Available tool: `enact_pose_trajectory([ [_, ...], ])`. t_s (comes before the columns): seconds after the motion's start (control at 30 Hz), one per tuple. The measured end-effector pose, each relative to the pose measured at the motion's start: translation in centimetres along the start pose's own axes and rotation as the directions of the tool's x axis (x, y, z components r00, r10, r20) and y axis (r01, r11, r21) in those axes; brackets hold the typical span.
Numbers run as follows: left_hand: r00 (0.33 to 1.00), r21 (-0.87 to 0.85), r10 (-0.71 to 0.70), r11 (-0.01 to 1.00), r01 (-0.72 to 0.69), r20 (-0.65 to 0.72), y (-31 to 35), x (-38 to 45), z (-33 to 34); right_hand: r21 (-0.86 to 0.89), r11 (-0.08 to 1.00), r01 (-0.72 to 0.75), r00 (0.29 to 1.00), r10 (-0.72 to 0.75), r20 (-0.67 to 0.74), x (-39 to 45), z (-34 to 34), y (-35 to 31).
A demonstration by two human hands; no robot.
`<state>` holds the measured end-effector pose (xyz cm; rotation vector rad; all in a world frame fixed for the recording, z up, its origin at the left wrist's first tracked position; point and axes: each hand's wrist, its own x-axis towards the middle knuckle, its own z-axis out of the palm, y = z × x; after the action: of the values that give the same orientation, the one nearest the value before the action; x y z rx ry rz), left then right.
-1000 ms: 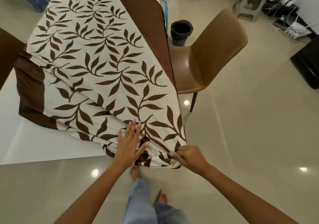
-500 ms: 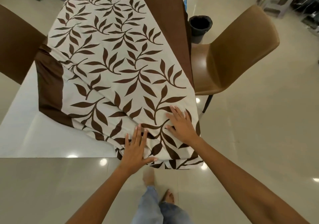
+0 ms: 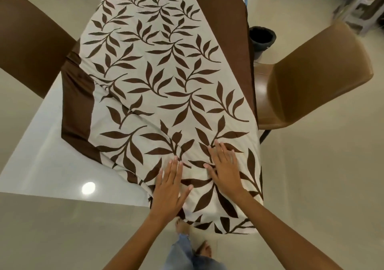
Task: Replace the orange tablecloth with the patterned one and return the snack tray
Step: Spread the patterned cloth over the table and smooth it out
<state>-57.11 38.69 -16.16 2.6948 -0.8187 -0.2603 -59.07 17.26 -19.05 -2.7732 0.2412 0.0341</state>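
Now both my grips, left hand [image 3: 169,188] and right hand [image 3: 225,167], press flat and unclenched on the cream, brown-leaf patterned tablecloth [image 3: 158,78] at the white worktop's [image 3: 41,155] near right corner; lying skewed, it could slide off if I push harder.

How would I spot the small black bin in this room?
Start at the white table under the leaf-patterned tablecloth. Follow its right edge away from the hands to the floor behind the tan chair. The bin there is the only round black open-topped thing.

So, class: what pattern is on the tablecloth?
Brown leaf sprigs on cream tablecloth, with plain brown border; head view.
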Motion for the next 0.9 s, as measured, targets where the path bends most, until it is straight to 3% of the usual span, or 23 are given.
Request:
enact_pose_trajectory([
  [0.2,0.98,0.004,-0.199,0.98,0.199,0.02,0.8,5.7,1.3,-0.071,0.997,-0.007,0.999,0.01,0.039,2.6,-0.6,0.9],
  [0.33,0.97,-0.058,-0.231,0.972,0.227,-0.071,1.2,6.4,2.2,0.036,0.986,-0.162,0.976,0.166,-0.144,5.6,-2.5,1.6],
  [0.4,0.971,-0.123,-0.198,0.976,0.182,-0.133,1.9,8.1,2.0,0.052,0.984,-0.17,0.965,0.177,-0.194,8.2,-3.3,2.4],
  [0.53,0.983,-0.092,-0.122,0.99,0.11,-0.137,4.0,14.1,1.3,0.015,0.986,-0.167,0.985,0.167,-0.037,14.8,-4.4,5.4],
  [0.67,0.982,-0.013,-0.181,0.984,0.18,-0.047,5.9,18.5,2.8,-0.131,0.991,-0.008,0.995,0.022,0.101,19.7,-5.2,9.4],
  [0.9,0.948,0.069,-0.313,0.946,0.316,-0.052,7.5,20.8,4.6,-0.094,0.993,0.073,0.993,-0.064,0.101,21.8,-6.3,13.9],
])
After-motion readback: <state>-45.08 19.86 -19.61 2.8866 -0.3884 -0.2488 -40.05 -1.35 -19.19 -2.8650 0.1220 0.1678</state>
